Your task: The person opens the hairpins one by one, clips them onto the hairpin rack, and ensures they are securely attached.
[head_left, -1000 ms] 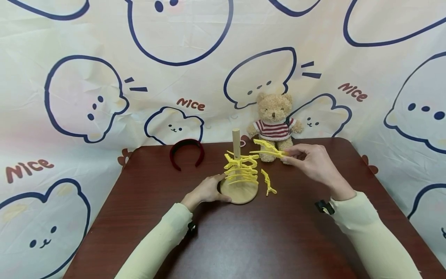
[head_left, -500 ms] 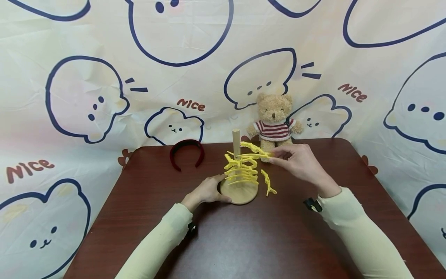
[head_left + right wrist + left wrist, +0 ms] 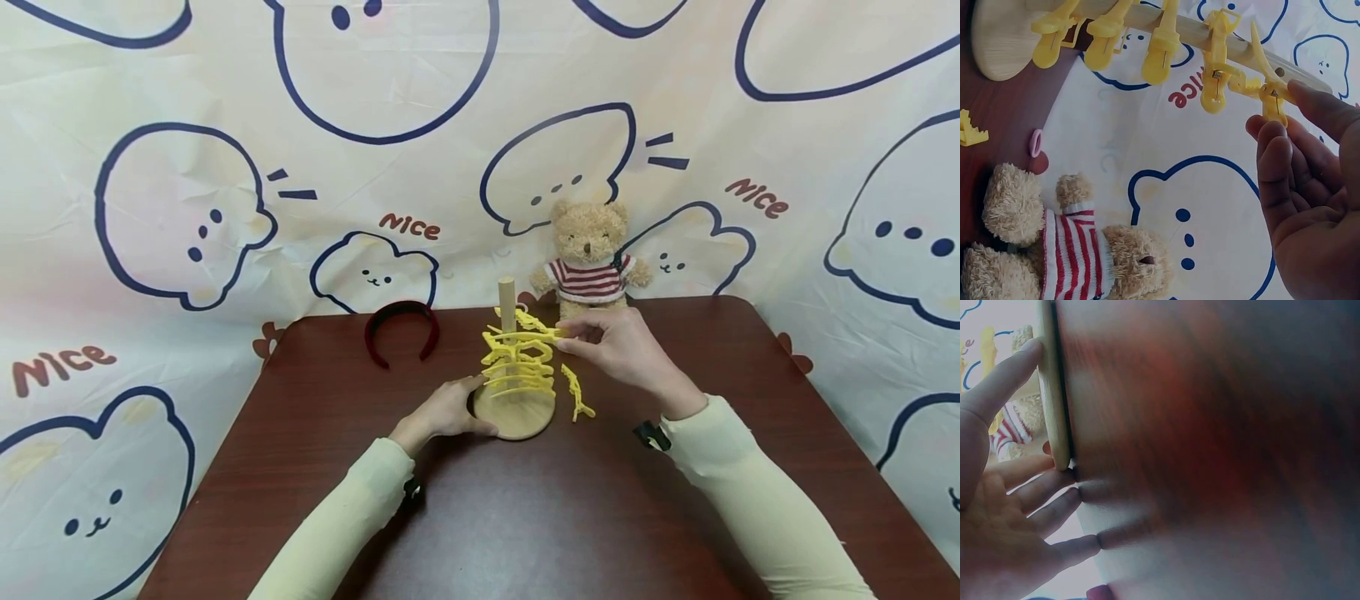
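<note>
A wooden stand [image 3: 517, 421] with a round base and upright post carries several yellow hair clips [image 3: 522, 367], stacked one above another. At the left rim of its base, my left hand [image 3: 446, 407] holds on, the thumb [image 3: 1013, 372] against the disc in the left wrist view. My right hand [image 3: 626, 346] pinches the tail end of another yellow alligator hair clip [image 3: 1272, 94] between thumb and fingers. This clip's jaws are spread, one on each side of the post, above the topmost clip. One more yellow clip [image 3: 575, 393] lies spread on the table right of the base.
Behind the stand, a teddy bear [image 3: 588, 242] in a striped shirt sits at the table's back edge. A dark red headband [image 3: 401, 312] lies at the back left. A small pink ring [image 3: 1036, 143] is near the bear. Patterned cloth hangs behind.
My right hand has moved left with the hair clip, bringing its spread jaws from beside the bear to around the post. The left hand has stayed on the base.
</note>
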A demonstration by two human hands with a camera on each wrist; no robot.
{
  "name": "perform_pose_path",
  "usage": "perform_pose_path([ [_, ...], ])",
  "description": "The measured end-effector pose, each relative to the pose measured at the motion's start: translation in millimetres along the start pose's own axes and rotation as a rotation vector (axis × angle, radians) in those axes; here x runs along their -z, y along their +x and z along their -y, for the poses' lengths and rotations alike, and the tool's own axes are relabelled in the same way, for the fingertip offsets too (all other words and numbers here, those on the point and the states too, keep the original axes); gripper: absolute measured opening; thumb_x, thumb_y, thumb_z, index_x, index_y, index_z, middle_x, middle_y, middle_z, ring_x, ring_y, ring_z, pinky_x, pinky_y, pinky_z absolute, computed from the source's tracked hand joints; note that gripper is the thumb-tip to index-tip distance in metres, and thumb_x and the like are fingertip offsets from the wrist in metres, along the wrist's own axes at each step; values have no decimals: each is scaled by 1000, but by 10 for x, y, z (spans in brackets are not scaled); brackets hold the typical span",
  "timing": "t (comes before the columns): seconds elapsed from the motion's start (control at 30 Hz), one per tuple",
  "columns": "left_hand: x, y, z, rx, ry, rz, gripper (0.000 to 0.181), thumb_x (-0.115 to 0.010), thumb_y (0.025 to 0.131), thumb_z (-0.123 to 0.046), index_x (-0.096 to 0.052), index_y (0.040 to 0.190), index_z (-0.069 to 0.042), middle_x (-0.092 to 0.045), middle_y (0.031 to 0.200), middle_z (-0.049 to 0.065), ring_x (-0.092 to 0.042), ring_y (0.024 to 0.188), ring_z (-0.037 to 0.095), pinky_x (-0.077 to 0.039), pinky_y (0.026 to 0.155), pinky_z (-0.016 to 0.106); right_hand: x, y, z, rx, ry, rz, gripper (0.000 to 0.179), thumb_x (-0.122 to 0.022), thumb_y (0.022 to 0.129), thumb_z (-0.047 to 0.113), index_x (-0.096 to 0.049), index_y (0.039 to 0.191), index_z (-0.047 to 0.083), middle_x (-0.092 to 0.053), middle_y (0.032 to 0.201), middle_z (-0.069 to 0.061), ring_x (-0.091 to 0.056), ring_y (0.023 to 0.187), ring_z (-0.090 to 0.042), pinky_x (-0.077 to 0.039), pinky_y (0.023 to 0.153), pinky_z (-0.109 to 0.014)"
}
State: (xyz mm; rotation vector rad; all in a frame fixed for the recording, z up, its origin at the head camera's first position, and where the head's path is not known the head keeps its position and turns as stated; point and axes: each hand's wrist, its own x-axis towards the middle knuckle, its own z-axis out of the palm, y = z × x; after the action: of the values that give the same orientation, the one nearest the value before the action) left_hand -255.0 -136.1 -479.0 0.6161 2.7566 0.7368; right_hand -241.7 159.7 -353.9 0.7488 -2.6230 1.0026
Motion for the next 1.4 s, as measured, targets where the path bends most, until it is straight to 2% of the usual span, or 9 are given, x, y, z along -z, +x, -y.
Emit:
perform_pose_path([
  [0.53, 10, -9, -12, 7, 4, -1, 100, -88, 72, -46, -42, 151, -6, -52, 149, 15, -50, 137, 31, -42, 113, 44, -60, 58, 62, 3, 1, 13, 24, -78, 88, 29, -78, 108, 16, -76, 89, 5, -66, 76, -8, -54, 69, -29],
  [1.0, 9, 5, -14, 6, -12, 1, 98, -89, 71, -45, -44, 150, -7, -53, 147, 14, -51, 135, 30, -43, 112, 44, -78, 68, 85, -16, -37, 16, 23, -78, 87, 33, -78, 107, 21, -77, 90, 7, -67, 74, -6, -55, 67, -29],
  [1.4, 8, -3, -22, 12, -12, 5, 97, -89, 71, -44, -45, 150, -8, -53, 148, 14, -51, 136, 30, -43, 112, 44, -91, 91, 76, 5, -58, 11, 24, -79, 86, 33, -78, 107, 21, -76, 88, 7, -67, 74, -7, -55, 67, -29],
])
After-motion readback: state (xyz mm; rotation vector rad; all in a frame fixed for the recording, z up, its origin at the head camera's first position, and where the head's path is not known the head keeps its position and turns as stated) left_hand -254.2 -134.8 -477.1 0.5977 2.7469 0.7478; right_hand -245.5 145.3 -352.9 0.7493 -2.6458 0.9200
